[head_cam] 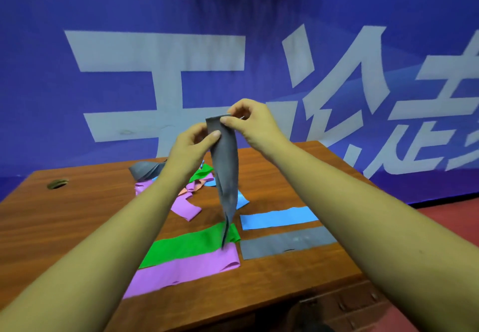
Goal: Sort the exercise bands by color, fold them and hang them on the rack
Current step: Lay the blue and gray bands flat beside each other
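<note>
A grey band [226, 165] hangs in the air above the table, doubled over at its top. My left hand [193, 145] pinches its upper left edge and my right hand [248, 121] pinches the top fold. Its lower end dangles over a flat green band [186, 246]. Beside that lie flat a purple band [181, 272], a blue band [278, 217] and a grey band [285, 243]. A loose heap [191, 189] of purple, green, orange and blue bands lies behind them, with another grey band [145, 169] at its far left. No rack is in view.
The wooden table [77, 215] has a round cable hole [57, 183] at its far left. A blue banner with large white characters [160, 77] stands right behind it. Red floor [445, 217] shows at the right, past the table's edge.
</note>
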Tool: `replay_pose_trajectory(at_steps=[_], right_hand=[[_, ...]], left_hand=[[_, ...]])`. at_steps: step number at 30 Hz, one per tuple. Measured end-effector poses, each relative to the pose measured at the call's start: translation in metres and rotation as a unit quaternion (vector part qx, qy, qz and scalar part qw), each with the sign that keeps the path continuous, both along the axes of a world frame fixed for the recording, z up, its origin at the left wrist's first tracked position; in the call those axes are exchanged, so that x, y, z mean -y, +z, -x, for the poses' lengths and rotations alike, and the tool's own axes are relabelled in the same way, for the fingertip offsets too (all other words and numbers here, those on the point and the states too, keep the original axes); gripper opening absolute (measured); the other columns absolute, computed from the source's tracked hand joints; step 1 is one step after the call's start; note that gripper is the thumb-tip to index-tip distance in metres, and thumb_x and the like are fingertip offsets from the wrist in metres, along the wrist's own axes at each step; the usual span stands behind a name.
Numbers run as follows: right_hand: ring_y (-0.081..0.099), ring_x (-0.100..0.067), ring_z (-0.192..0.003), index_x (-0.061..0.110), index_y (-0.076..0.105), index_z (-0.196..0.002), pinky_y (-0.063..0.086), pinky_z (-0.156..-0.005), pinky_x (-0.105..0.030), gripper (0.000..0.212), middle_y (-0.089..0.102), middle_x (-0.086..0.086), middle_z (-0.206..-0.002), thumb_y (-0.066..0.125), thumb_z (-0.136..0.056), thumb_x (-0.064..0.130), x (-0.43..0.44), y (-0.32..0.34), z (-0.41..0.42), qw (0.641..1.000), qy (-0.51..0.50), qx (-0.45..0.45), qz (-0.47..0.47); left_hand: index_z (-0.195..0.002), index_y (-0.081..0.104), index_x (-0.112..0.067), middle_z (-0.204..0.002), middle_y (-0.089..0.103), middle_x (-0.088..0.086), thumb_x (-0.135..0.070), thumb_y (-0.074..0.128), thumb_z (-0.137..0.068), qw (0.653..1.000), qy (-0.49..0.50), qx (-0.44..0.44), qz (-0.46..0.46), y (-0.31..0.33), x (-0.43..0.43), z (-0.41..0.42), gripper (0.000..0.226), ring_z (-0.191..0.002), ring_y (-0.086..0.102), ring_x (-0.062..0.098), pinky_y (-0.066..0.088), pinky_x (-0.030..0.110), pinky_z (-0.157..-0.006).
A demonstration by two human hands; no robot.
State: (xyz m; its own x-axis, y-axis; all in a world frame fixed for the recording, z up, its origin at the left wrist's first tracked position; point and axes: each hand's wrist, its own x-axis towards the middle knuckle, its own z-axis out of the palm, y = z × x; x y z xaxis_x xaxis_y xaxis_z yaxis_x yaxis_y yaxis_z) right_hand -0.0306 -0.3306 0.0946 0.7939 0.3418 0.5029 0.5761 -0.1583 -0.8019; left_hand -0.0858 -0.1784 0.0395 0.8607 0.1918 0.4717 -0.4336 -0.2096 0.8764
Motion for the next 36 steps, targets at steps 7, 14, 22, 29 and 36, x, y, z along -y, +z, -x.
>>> replay_pose_trajectory(at_steps=[7,14,22,29,36], right_hand=[[0.048,-0.005,-0.05,0.012,0.067,-0.085,0.04,-0.051,-0.023,0.012,0.06,0.002,-0.067,0.075,-0.083,0.019,0.02,0.019,0.017,0.999,0.014,-0.041,0.022],[0.047,-0.004,-0.049,0.006,0.07,-0.087,0.038,-0.048,-0.018,0.014,0.058,0.0,-0.066,0.069,-0.089,0.019,0.038,0.026,0.027,0.996,0.0,-0.037,0.075],[0.043,-0.016,-0.054,0.01,0.064,-0.073,0.034,-0.051,-0.028,0.016,0.051,-0.002,-0.063,0.067,-0.087,0.015,0.089,-0.003,0.0,0.989,-0.102,-0.105,-0.033],[0.036,-0.019,-0.045,0.001,0.063,-0.075,0.028,-0.043,-0.023,0.017,0.043,-0.008,-0.056,0.065,-0.089,0.011,0.164,-0.087,-0.013,0.953,-0.223,-0.194,-0.069],[0.046,-0.009,-0.032,0.01,0.054,-0.065,0.037,-0.043,-0.026,0.027,0.049,-0.01,-0.054,0.065,-0.089,0.012,0.226,-0.164,-0.007,0.916,-0.303,-0.258,-0.042]], left_hand=[[-0.104,0.069,-0.022,-0.066,0.051,0.0,-0.036,0.063,-0.09,0.998,-0.027,-0.054,0.008,-0.012,0.017,0.012,0.021,-0.071,0.048,0.018,0.04,0.039,-0.07],[-0.111,0.066,-0.022,-0.101,0.07,0.013,-0.042,0.067,-0.084,0.993,-0.059,-0.101,-0.011,-0.01,0.033,0.02,0.033,-0.096,0.065,0.033,0.052,0.051,-0.085],[-0.103,0.071,-0.017,-0.084,0.064,-0.004,-0.034,0.068,-0.079,0.949,-0.178,-0.256,-0.046,-0.072,0.053,0.039,0.029,-0.075,0.051,0.01,0.039,0.027,-0.068],[-0.087,0.071,-0.012,-0.071,0.06,-0.003,-0.026,0.07,-0.089,0.927,-0.171,-0.31,-0.123,-0.105,0.06,0.043,0.014,-0.065,0.051,0.009,0.038,0.022,-0.061],[-0.098,0.064,-0.018,-0.069,0.053,0.0,-0.027,0.072,-0.08,0.923,-0.104,-0.317,-0.19,-0.13,0.063,0.037,0.022,-0.065,0.046,0.015,0.036,0.033,-0.068]])
